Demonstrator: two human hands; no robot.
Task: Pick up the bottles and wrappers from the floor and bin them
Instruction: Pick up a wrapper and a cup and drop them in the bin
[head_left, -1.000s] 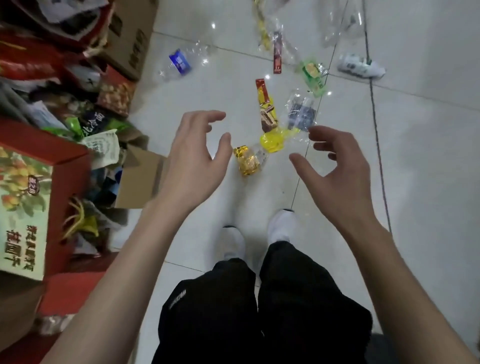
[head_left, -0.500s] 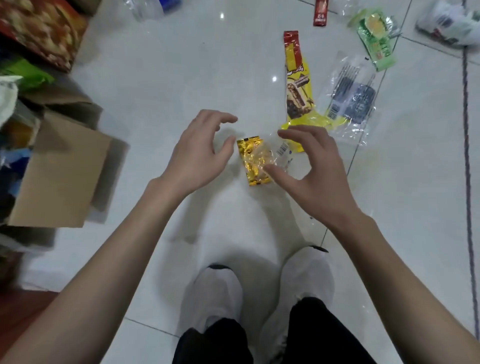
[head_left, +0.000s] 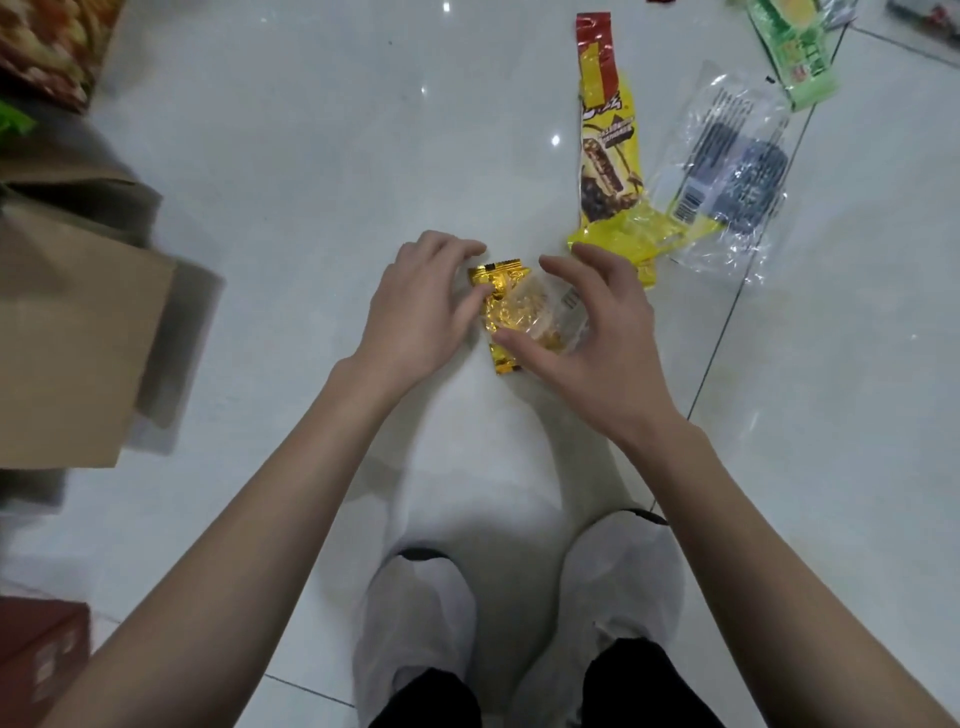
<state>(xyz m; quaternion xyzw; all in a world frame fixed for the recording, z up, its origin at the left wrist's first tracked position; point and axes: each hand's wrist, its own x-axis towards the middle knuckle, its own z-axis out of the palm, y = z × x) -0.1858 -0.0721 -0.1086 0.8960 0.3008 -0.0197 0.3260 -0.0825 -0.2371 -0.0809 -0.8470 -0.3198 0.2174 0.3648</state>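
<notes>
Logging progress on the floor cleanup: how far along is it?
Early. Nothing visibly binned in this view. In hand: left hand and right hand are closing on the gold wrapper, which is not yet lifted. Left on the floor: the red-yellow snack wrapper, clear plastic bag and green wrapper.

Head camera, steep downward, close over floor (head_left: 291, 218).

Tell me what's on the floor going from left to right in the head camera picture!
Cardboard box flap → left hand → gold wrapper → right hand → long red and yellow wrapper → clear plastic wrapper → green wrapper.
</notes>
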